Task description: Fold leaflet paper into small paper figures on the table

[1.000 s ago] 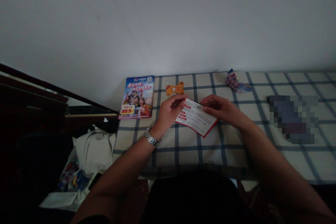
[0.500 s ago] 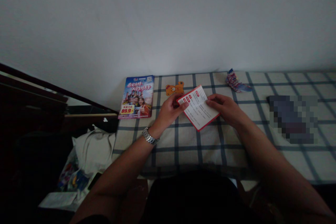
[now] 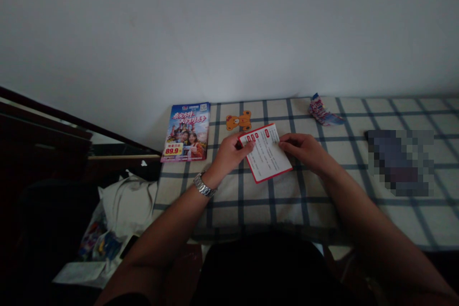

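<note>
"Where is the red-rimmed white printed paper card (image 3: 268, 158) held?"
"Above the blue-checked cream cloth (image 3: 258, 208), between its front and back edges."
"And the fingers?"
"Nearly closed: its upper-left corner is pinched by the left hand (image 3: 230, 155), its right edge by the right hand (image 3: 305, 149), probably so the print is left uncovered."

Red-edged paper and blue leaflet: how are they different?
The red-edged paper is in the left hand; the blue leaflet lies on the checked cloth. The red-edged paper is mostly white with printed lines; the blue leaflet shows a colourful picture. The red-edged paper looks smaller than the blue leaflet. Both carry printing.
</note>
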The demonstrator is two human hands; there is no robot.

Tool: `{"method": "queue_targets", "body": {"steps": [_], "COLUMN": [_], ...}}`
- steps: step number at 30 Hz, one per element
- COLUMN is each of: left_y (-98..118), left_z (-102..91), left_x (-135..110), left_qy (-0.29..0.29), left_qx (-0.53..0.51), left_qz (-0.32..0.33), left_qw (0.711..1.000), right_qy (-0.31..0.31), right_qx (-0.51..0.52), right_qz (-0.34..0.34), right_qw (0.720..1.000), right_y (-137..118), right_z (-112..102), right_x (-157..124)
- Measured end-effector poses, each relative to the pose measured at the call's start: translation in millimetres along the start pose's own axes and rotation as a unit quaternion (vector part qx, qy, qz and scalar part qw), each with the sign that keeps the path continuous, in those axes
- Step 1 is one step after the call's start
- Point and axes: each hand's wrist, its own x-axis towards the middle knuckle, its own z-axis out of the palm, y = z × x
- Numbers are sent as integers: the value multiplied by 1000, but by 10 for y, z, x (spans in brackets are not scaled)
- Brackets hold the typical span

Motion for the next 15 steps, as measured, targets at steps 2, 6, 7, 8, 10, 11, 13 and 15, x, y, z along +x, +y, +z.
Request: {"method": "queue_targets", "body": {"steps": [2, 6, 7, 8, 10, 11, 13, 15], "left_y": [15, 73, 83, 89, 86, 79, 58, 36], "left_z": [-1, 9, 13, 16, 18, 17, 11, 1], "left_x": [1, 3, 2, 1, -6, -10, -17, -22], "left_qy": [0, 19, 17, 10, -11, -22, -33, -36], "left_qx": [8, -3, -12, -20, -19, -13, -7, -10], "left_qz": [0, -3, -2, 1, 3, 0, -10, -18], "left_qw": [1000, 1000, 1000, 1000, 1000, 1000, 999, 999], "right_qy": [0, 10, 18, 27, 38, 37, 27, 10], "right_qx": [-7, -8, -1, 6, 16, 19, 26, 34], "right_qz": [-2, -11, -12, -11, -11, -10, -8, -5], "right_qw": [1000, 1000, 1000, 1000, 999, 999, 999, 999], "right_y": [8, -1, -7, -11, -17, -18, -16, -11], "right_z": [-2, 9, 13, 16, 17, 16, 12, 5], "right_x": [-2, -1, -1, 0, -1, -2, -7, -15]}}
